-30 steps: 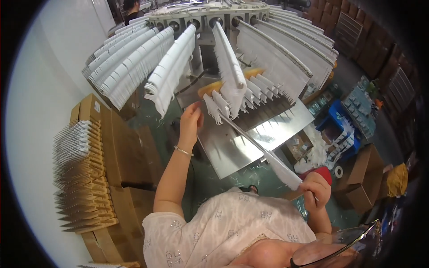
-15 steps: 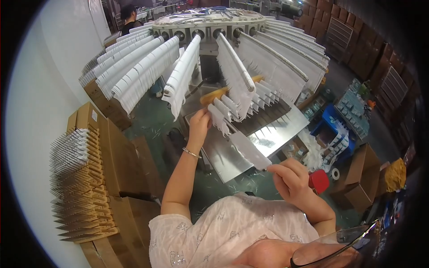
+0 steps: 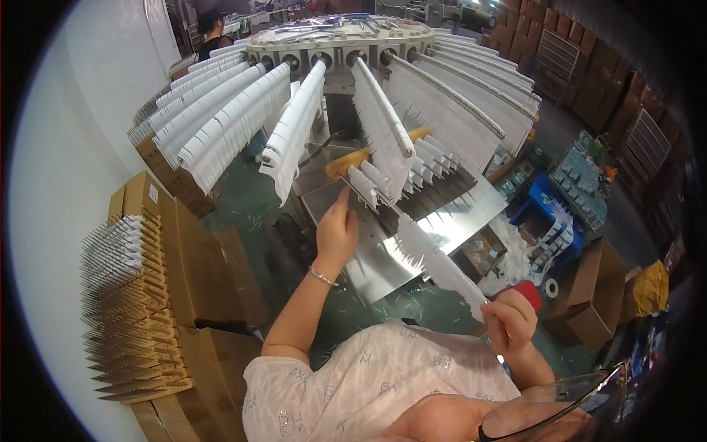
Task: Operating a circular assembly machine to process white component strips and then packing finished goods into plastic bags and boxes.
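My right hand (image 3: 510, 322) pinches the near end of a long white strip (image 3: 434, 258) with a jagged, fringed edge. It stretches diagonally back to a rack of similar white strips (image 3: 423, 168) with a yellow bar (image 3: 347, 160). My left hand (image 3: 337, 234) has its index finger stretched out, its tip at the rack's near left corner beside the hanging strips. I see nothing held in it. Above the rack, long rods draped with white fringed material (image 3: 387, 121) stick out from a round metal machine (image 3: 342, 35). A shiny metal tray (image 3: 368, 269) lies beneath.
Wooden bars with rows of thin metal pins (image 3: 136, 317) are stacked on cardboard boxes (image 3: 213, 258) at left. A red stool-like object (image 3: 529, 295), an open carton (image 3: 585, 302) and a blue crate (image 3: 541, 210) stand at right. Another person (image 3: 211, 33) is at the far left.
My right hand has moved right and toward me, drawing the white strip farther from the rack. My left hand has shifted slightly nearer, its index finger now straightened.
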A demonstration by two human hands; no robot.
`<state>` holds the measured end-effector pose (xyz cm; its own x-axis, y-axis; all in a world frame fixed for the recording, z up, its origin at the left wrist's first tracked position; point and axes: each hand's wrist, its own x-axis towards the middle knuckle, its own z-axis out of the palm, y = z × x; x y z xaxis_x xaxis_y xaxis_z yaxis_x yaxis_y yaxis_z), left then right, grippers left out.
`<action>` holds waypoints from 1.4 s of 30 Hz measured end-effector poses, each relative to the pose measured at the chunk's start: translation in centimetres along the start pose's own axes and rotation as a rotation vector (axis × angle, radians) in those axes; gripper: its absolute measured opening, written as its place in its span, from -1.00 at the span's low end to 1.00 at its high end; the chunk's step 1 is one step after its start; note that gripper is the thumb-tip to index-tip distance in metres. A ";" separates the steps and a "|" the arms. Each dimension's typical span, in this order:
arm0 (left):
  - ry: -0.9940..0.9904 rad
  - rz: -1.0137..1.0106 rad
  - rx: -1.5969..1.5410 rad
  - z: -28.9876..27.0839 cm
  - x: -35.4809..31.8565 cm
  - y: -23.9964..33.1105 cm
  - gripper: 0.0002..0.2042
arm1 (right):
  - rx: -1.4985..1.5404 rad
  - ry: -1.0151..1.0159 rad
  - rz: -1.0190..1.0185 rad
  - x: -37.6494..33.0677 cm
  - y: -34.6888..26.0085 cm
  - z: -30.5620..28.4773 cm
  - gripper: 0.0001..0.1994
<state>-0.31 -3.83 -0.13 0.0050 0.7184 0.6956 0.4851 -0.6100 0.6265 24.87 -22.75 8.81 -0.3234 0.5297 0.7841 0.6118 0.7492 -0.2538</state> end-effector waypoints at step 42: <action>-0.810 0.354 0.375 2.2 1.0 8.6 -0.90 | 0.996 0.956 1.007 -12.2 11.3 -0.2 -0.88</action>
<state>5.80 -7.61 5.16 0.7397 0.6115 0.2807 0.5867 -0.7905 0.1761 35.85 -20.79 -3.50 0.6213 0.7822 0.0455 -0.4853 0.4298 -0.7614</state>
